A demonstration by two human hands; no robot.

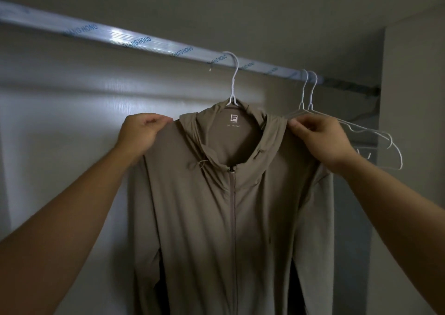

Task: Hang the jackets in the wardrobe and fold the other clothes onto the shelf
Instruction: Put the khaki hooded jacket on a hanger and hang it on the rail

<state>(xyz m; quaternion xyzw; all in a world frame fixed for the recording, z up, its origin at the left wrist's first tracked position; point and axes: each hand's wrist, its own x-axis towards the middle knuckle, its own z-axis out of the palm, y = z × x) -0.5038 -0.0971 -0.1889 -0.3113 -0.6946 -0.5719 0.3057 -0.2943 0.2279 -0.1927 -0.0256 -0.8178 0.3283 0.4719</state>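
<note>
A taupe hooded zip jacket point(231, 206) hangs on a white hanger point(233, 83) whose hook sits over the wardrobe rail point(149, 43), which is wrapped in printed plastic film. My left hand point(140, 131) grips the jacket's left shoulder with curled fingers. At the right shoulder, my right hand point(317, 139) pinches the fabric between thumb and fingers. The zip is closed up to the collar and the hood falls open around the neck label.
Two bare white hangers point(375, 136) hang on the rail just right of the jacket, close behind my right hand. The wardrobe's back panel point(60, 112) is pale, and its side wall point(414, 98) stands at the far right.
</note>
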